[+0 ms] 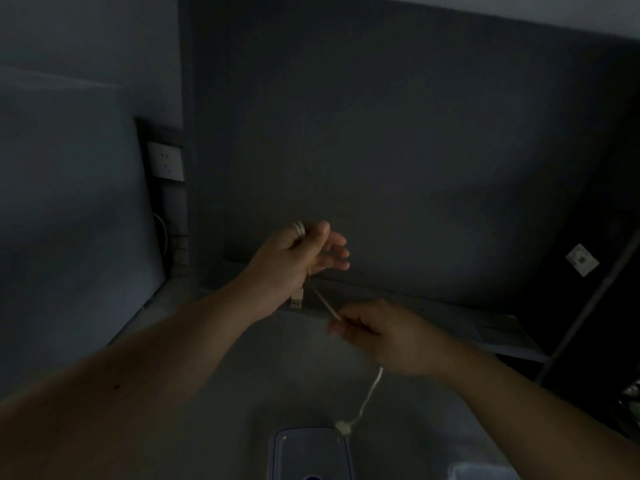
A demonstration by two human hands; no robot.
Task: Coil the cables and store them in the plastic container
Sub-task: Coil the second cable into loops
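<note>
Dark grey desk (298, 382) below: the left hand (294, 258) has white cable (369, 398) looped round a finger, the right hand (388, 337) pinches it, above the plastic container (310, 452).

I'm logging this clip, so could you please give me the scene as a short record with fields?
lighting: dim
left hand: raised, thin white cable looped around index finger; USB plug hangs below
right hand: pinches the cable, pulling it taut
cable tail: drops to a small white end by the container
clear plastic container: bottom centre on grey table
wall socket: left wall
</note>
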